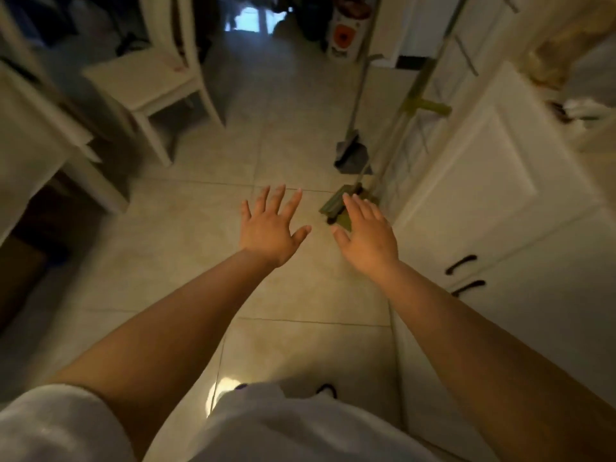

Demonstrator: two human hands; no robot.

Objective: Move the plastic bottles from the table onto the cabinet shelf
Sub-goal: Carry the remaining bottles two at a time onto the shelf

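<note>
Both arms stretch forward over the tiled floor. My left hand [270,225] is spread flat with straight fingers and holds nothing. My right hand [366,233] is beside it, also flat and empty, hovering in front of a white cabinet [493,181] with closed doors and dark handles on the right. A white table [30,141] shows only as an edge and legs at the left. No plastic bottle is in view. The picture is blurred by motion.
A white chair [156,85] stands at the upper left. A grey dustpan [353,155] and a green broom [340,210] with long handles lean by the cabinet. An orange-and-white object [345,35] stands far back. A brown box [20,271] sits under the table.
</note>
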